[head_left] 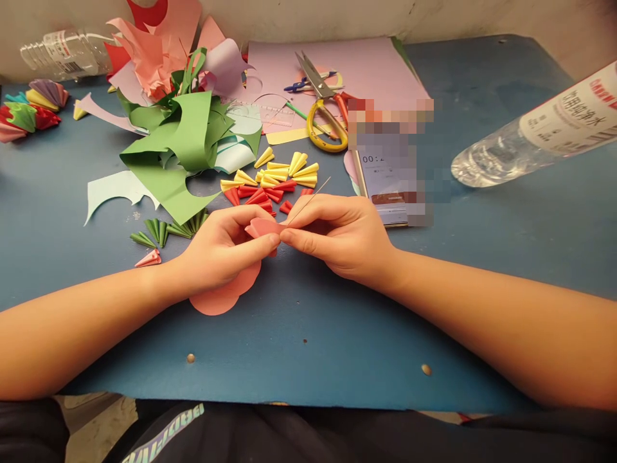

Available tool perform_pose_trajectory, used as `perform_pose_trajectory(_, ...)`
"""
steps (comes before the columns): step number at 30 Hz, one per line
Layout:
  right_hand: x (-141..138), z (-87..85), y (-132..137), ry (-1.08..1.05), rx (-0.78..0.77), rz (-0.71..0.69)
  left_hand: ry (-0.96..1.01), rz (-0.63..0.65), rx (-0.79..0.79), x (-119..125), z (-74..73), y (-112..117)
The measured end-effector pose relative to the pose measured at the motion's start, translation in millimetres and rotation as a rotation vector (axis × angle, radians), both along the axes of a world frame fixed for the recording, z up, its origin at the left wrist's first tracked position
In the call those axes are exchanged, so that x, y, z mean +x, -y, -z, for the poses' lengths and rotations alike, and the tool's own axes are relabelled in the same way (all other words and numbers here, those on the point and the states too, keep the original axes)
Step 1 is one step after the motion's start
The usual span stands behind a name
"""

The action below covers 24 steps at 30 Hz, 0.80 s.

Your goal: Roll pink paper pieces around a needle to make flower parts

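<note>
My left hand (222, 247) is closed with its thumb and fingers around a folded piece of pink paper (264, 226). At the paper's right end, my right hand (342, 235) pinches with thumb and forefinger, and a thin needle-like stick (311, 200) slants up out of that grip. The fingertips of both hands nearly meet. Pink paper circles (222, 299) lie under my left hand, partly hidden by it. Just beyond my hands are small rolled paper cones: red cones (263, 193), yellow cones (289, 170), green cones (186, 225) and a pink cone (148, 258).
Green paper scraps (168, 151) and pink scraps (154, 58) are heaped at the back left. Scissors (325, 106) rest on a lilac sheet (371, 71). A phone (385, 167) lies beyond my right hand. One water bottle (535, 128) is at right, an empty bottle (72, 54) at left.
</note>
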State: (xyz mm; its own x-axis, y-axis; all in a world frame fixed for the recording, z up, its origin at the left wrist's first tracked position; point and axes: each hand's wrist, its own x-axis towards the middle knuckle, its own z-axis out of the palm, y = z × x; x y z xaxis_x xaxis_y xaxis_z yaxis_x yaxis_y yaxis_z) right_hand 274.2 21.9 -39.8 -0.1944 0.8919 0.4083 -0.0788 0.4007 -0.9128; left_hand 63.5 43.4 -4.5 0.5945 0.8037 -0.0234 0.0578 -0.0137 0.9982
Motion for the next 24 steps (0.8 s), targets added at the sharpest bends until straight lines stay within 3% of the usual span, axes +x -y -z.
perform_pose_trajectory(13, 1.6, -2.3, -1.9, -0.049, -0.038, -0.069, -0.004, 0.033, 0.003, 2.1, -3.4, 1.0)
perform_pose_trajectory(24, -6.0, -4.1, 1.4, -0.145, -0.141, -0.051, -0.062, -0.045, 0.076, -0.9, 0.1, 3.5)
